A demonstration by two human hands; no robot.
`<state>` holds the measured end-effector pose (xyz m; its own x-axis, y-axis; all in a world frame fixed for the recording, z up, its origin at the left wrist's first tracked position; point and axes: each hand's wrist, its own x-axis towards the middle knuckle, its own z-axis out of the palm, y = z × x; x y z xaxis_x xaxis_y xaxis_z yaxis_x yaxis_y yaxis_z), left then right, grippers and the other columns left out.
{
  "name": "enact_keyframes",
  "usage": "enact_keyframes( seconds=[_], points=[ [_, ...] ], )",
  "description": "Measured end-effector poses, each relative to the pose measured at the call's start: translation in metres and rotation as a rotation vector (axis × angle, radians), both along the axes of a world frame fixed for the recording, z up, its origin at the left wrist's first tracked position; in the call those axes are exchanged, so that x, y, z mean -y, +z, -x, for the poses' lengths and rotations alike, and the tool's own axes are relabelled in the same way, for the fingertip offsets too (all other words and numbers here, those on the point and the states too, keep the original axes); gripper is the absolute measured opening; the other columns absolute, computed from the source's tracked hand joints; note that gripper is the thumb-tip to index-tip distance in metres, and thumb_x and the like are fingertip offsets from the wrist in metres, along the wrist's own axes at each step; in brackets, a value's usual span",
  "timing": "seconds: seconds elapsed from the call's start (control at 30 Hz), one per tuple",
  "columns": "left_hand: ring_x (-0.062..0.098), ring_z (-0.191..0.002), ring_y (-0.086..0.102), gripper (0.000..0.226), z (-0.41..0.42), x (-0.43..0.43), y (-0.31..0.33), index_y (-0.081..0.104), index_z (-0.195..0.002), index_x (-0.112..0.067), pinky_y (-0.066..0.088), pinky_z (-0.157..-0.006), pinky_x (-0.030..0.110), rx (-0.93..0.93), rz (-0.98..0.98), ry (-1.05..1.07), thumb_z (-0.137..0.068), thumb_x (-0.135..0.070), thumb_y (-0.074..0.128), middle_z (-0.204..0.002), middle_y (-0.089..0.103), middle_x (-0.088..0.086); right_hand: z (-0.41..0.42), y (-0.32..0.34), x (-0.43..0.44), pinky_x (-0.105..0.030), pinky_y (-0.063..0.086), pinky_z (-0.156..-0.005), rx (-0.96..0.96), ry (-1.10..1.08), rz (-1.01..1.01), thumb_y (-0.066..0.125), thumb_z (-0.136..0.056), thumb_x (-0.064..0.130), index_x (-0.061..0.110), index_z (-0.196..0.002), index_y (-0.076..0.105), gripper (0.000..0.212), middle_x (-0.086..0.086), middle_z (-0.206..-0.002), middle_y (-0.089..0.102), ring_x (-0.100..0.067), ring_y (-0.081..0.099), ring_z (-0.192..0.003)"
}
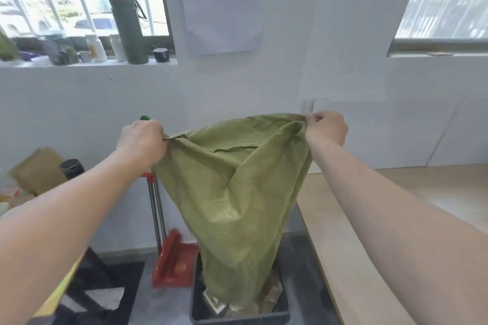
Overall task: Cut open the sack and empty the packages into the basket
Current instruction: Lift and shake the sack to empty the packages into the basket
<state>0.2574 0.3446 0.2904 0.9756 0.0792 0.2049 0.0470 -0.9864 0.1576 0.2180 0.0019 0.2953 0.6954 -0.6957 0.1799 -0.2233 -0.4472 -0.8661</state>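
Observation:
A green woven sack (235,187) hangs upside down in the middle of the head view. My left hand (142,141) grips its upper left corner and my right hand (327,126) grips its upper right corner, both held up at about the same height. The sack's lower end reaches down into a black basket (195,306) on the floor. Several packages (269,295) show in the basket around the sack's bottom edge; most of them are hidden by the cloth.
A red dustpan (174,261) with a long handle leans on the wall left of the basket. A light wooden table (369,219) runs along the right. Cardboard and a dark bottle (72,167) stand at the left. A windowsill (87,60) holds bottles and jars.

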Motion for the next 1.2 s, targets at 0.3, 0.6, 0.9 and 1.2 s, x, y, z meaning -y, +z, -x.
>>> enact_keyframes(
  seconds=[0.3, 0.6, 0.9, 1.2],
  points=[
    [0.043, -0.105, 0.058, 0.025, 0.004, -0.005, 0.012, 0.062, -0.090, -0.001, 0.054, -0.094, 0.047, -0.072, 0.153, 0.218, -0.098, -0.022, 0.050, -0.115, 0.061, 0.022, 0.024, 0.010, -0.009, -0.032, 0.042, -0.073, -0.631, 0.287, 0.607, 0.092, -0.059, 0.059, 0.012, -0.089, 0.049, 0.070, -0.002, -0.090, 0.057, -0.028, 0.062, -0.096],
    [0.038, -0.065, 0.075, 0.032, 0.032, 0.024, 0.024, 0.063, -0.090, 0.000, 0.066, -0.073, 0.049, -0.207, 0.552, 0.127, -0.100, -0.028, 0.051, -0.080, 0.069, 0.019, 0.028, -0.012, -0.026, -0.029, 0.049, -0.060, -0.436, 0.370, 0.071, 0.052, -0.087, 0.013, 0.007, -0.077, 0.056, 0.012, -0.012, -0.086, 0.063, -0.033, 0.066, -0.081],
    [0.038, -0.091, 0.076, 0.029, 0.048, 0.094, 0.024, 0.071, -0.106, -0.002, 0.066, -0.077, 0.047, -0.486, 0.965, -0.164, -0.102, -0.028, 0.059, -0.106, 0.075, 0.021, 0.036, 0.002, -0.090, -0.040, 0.062, -0.072, -0.309, 0.869, -0.186, 0.052, -0.095, 0.016, 0.009, -0.080, 0.066, 0.022, -0.008, -0.068, 0.069, -0.028, 0.071, -0.065],
    [0.025, -0.089, 0.078, 0.066, 0.049, 0.079, 0.024, 0.048, -0.128, -0.015, 0.064, -0.083, 0.047, -0.479, 0.966, -0.350, -0.077, -0.022, 0.090, -0.111, 0.074, 0.014, 0.035, -0.005, -0.078, -0.046, 0.052, -0.103, -0.359, 1.146, -0.338, 0.044, -0.084, 0.019, 0.011, -0.116, 0.069, 0.041, -0.011, -0.123, 0.070, -0.018, 0.066, -0.109]
  ],
)
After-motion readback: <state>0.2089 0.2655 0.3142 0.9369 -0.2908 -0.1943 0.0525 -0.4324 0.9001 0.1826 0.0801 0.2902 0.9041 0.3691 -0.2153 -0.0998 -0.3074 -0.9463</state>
